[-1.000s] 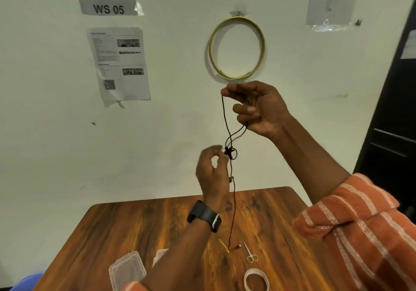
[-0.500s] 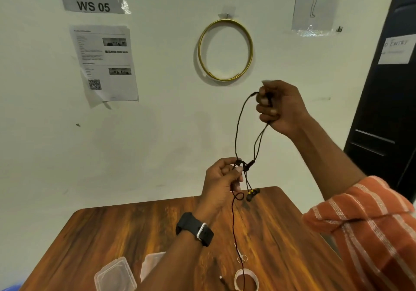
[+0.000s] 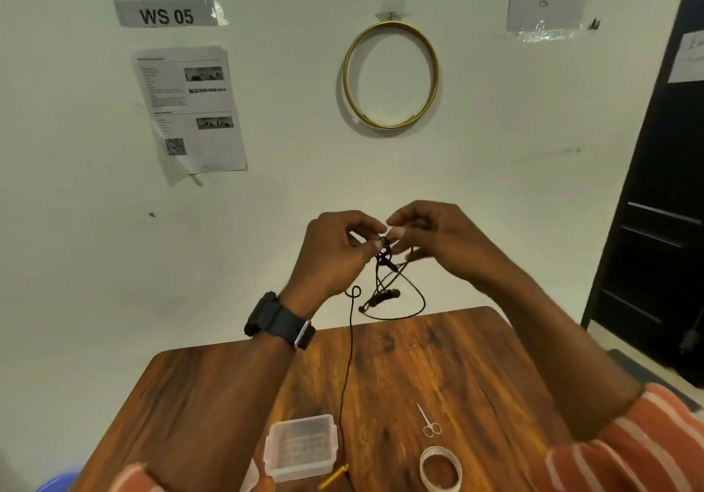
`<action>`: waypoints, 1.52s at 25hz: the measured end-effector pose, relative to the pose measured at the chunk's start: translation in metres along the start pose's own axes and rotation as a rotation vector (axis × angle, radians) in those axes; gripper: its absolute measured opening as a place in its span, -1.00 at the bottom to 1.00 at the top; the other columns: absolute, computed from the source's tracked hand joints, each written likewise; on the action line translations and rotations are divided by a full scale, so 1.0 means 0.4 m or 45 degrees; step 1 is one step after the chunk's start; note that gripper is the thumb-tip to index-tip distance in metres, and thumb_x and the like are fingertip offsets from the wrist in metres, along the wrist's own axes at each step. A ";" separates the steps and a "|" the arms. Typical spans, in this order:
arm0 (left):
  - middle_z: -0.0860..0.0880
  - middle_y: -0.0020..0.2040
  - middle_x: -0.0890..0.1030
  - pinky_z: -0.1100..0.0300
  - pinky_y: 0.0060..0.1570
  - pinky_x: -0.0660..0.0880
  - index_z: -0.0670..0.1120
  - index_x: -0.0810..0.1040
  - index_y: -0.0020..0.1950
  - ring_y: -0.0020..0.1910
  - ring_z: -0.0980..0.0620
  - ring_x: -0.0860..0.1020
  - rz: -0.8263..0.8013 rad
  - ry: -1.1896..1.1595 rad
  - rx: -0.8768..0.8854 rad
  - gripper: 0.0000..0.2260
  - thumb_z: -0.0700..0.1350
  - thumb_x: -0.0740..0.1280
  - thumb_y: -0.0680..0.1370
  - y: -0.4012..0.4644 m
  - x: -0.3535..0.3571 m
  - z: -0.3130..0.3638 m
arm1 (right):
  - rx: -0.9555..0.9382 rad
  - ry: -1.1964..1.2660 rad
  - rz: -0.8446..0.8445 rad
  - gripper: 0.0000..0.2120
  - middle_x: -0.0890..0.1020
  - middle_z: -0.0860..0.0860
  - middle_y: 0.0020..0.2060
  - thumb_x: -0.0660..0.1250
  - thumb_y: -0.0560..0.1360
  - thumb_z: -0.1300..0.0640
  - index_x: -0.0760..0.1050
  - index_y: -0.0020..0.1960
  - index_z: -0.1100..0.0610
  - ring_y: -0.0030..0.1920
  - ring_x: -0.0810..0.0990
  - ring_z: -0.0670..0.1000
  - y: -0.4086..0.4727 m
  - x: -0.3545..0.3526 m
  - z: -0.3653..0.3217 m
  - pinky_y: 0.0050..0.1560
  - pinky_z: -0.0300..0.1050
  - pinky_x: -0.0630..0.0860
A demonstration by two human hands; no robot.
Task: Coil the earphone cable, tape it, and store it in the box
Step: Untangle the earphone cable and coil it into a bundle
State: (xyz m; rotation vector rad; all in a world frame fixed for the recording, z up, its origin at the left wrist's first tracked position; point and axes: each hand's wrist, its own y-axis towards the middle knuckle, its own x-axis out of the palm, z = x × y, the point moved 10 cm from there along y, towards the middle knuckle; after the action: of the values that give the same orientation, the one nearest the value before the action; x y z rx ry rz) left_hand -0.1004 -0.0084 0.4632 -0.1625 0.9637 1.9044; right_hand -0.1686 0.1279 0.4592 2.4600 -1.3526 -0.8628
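Both arms reach forward and upward, raised at chest height, forearms converging. The left hand (image 3: 335,251) and right hand (image 3: 438,240) meet fingertip to fingertip, each with thumb and forefinger pinched together, remaining fingers loosely curled. A dark watch sits on the left wrist; striped sleeves cover both upper arms.

Earphone cable pinched between two raised hands

The earphone cable (image 3: 381,263) is held above the table (image 3: 457,369) by the left hand (image 3: 335,255) and right hand (image 3: 438,240); one strand is hung down beside the box (image 3: 301,447).
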 end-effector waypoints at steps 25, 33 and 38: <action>0.04 -0.24 0.66 0.34 -0.22 0.56 -0.06 0.60 -0.14 -0.28 0.17 0.60 0.319 0.008 0.010 -0.87 -0.29 0.42 0.48 -0.045 -0.140 -0.064 | -0.103 0.262 0.201 -0.93 0.71 0.02 -0.28 0.50 0.44 0.09 0.69 -0.16 0.09 -0.24 0.59 -0.04 0.006 0.180 0.002 -0.17 -0.15 0.51; 0.10 -0.46 0.54 0.23 -0.38 0.37 -0.07 0.56 -0.09 -0.52 0.15 0.42 0.305 -0.322 -0.295 -0.89 -0.26 0.42 0.49 -0.076 -0.147 -0.154 | -0.077 0.271 0.098 -0.77 0.56 -0.02 -0.44 0.38 0.43 0.37 0.47 -0.38 0.24 -0.37 0.57 -0.11 -0.003 0.200 0.028 -0.26 -0.28 0.49; 0.13 -0.25 0.59 0.22 -0.23 0.45 0.08 0.60 -0.08 -0.26 0.16 0.50 0.432 0.627 0.084 -0.89 -0.12 0.41 0.45 -0.114 -0.177 -0.086 | 0.201 0.980 0.037 -0.87 0.50 0.14 -0.38 0.32 0.36 0.44 0.49 -0.19 0.24 -0.36 0.56 0.09 -0.038 0.234 0.109 -0.23 0.11 0.64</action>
State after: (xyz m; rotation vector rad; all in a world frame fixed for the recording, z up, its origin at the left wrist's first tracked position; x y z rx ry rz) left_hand -0.0358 -0.0708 0.4487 -0.4700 1.4554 2.1866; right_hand -0.1449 0.0637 0.3807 2.4533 -1.1676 0.2207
